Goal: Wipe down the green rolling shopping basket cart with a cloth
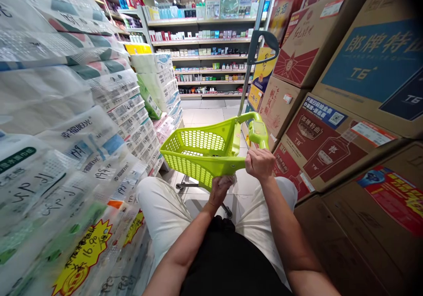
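A lime-green plastic shopping cart [198, 160] stands sideways right in front of my knees, its perforated basket pointing left. My right hand [260, 162] is closed around the near end of the cart's handle. Lower down, my left hand [222, 187] is closed against the near underside of the basket; its fingertips are partly hidden. Below the basket, the cart's grey leg and a dark caster [228, 211] show between my legs. I see no goods in the part of the basket that is visible.
Packs of tissue paper [82, 128] with handwritten prices are stacked high on the left. Cardboard cartons [317, 137] form a wall on the right. A grey pole with a looped handle [266, 46] rises behind the cart. Shelves of boxed goods [205, 42] stand across the aisle's end.
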Available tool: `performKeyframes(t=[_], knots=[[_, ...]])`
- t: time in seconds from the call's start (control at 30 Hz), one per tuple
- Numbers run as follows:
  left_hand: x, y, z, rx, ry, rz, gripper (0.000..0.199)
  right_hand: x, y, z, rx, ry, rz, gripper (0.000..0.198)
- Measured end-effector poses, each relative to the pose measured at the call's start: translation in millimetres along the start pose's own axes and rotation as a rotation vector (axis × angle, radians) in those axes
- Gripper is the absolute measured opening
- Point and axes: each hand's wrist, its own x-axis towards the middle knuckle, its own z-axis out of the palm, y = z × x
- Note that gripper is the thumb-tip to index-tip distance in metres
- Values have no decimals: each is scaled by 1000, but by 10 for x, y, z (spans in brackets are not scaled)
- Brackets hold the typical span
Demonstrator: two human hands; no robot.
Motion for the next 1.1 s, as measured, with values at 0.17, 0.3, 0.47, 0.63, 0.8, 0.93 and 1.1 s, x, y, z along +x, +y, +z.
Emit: performKeyframes(t=[0.17,0.3,0.47,0.63,0.8,0.93,1.1], knots=[[661,419,-183,127,364,6,23,-21,13,26,-2,-14,11,22],[1031,688,-380,108,139,36,33,-26,29,19,13,-10,19,22],[1137,447,-663,158,84,-88,37,-22,65,-41,8,-8,37,22],[1071,218,-707,193,167,-191,38,53,-65,-108,-74,-87,110,30],[944,286,-539,121,138,-64,38,115,-306,-41,-218,-222,152,38],[759,106,-504,143,213,-93,31,75,-300,24,-253,-99,119,35],[681,-272,-547,153,525,-368,29,1,-256,-5,-253,-25,54,32]])
